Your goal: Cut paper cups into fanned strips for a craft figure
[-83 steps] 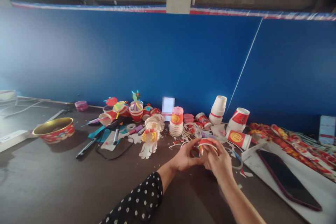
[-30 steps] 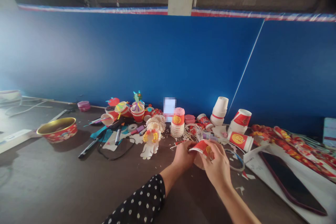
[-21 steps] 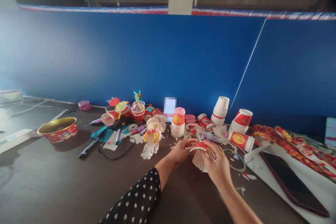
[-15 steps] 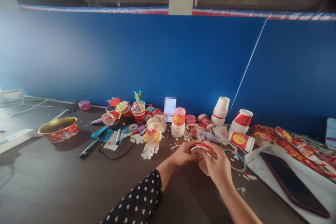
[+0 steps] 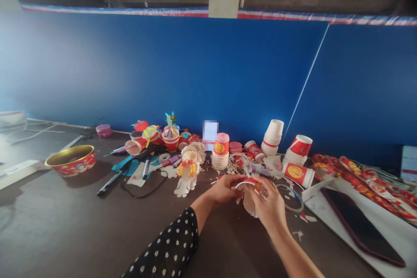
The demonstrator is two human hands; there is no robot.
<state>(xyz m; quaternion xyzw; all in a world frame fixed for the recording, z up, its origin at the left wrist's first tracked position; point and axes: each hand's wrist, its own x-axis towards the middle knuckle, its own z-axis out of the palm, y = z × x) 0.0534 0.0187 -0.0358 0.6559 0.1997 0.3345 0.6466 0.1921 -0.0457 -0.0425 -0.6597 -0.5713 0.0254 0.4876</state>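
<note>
Both hands are closed on a cut paper cup [image 5: 250, 203], red on the outside, with a curved white rim at the top and pale paper hanging below. My left hand [image 5: 224, 190] grips the rim from the left, and my right hand [image 5: 269, 203] pinches it from the right. Fingers hide part of the cup's red side. Just beyond the hands stands a stack of cups with a red and gold band [image 5: 221, 150]. To the left lies a paper-cup figure with ruffled white layers and yellow trim [image 5: 187, 169].
A phone [image 5: 361, 226] rests on a white box lid [image 5: 314, 197] at the right. Paper scraps [image 5: 298, 235] and a tape ring [image 5: 298, 204] lie near my right hand. Further left are a red and gold bowl [image 5: 73, 165], markers [image 5: 146, 169] and decorated cups [image 5: 171, 141].
The hands stay on the cut cup, which has tilted slightly, showing more of its pale hanging part. The whole view has shifted a little; nothing was let go.
</note>
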